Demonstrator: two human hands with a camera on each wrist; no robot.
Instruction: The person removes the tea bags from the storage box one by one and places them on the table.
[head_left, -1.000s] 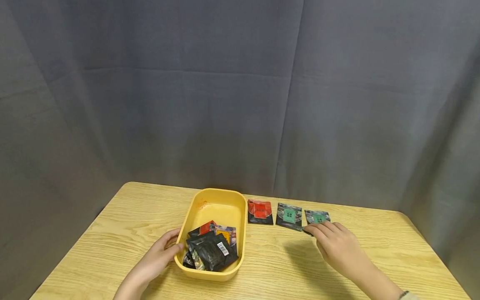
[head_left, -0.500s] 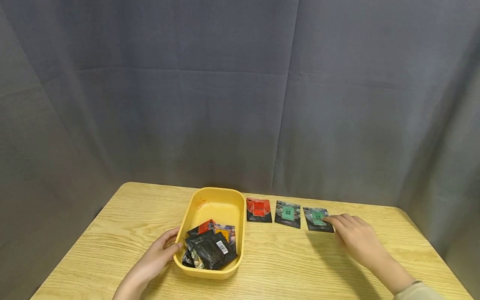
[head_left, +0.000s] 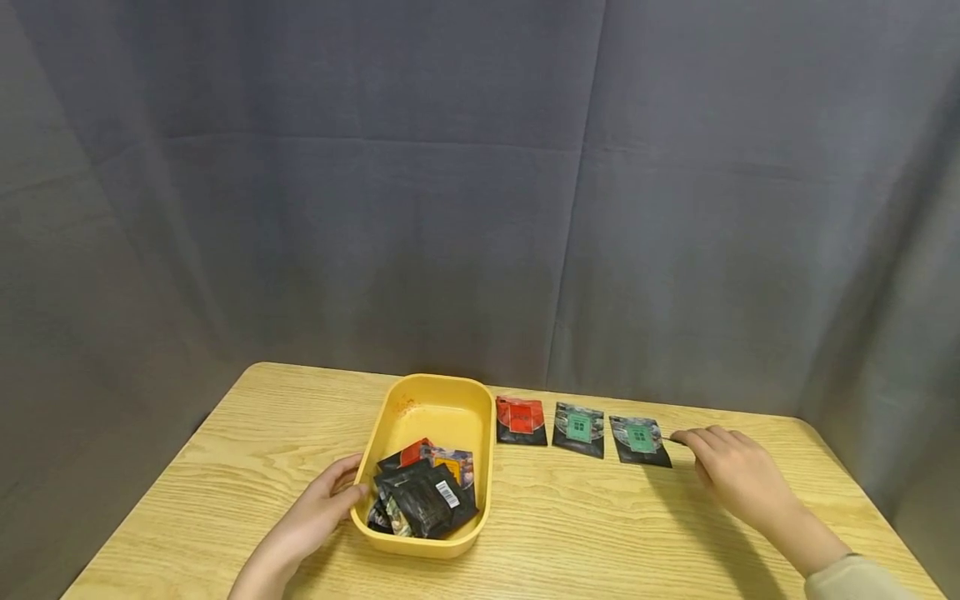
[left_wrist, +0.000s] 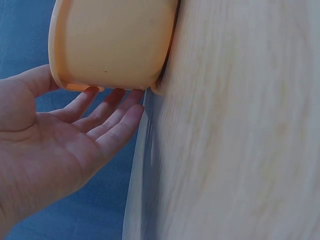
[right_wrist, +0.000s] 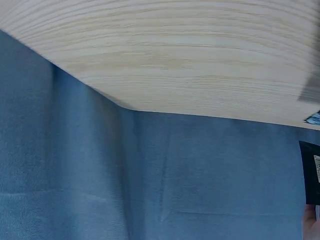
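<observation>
A grey curtain [head_left: 420,208] hangs behind a wood-grained table [head_left: 570,525] with rounded far corners.

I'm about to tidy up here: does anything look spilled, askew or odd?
Yes: reddish specks mark the inside of the yellow bin, near its far-left corner. They look odd against its otherwise plain surface; I can't tell what they are. The packets inside lie jumbled.

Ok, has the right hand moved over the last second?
Yes: in the head view, the right hand has shifted right, closer to the table's far right corner.
</observation>
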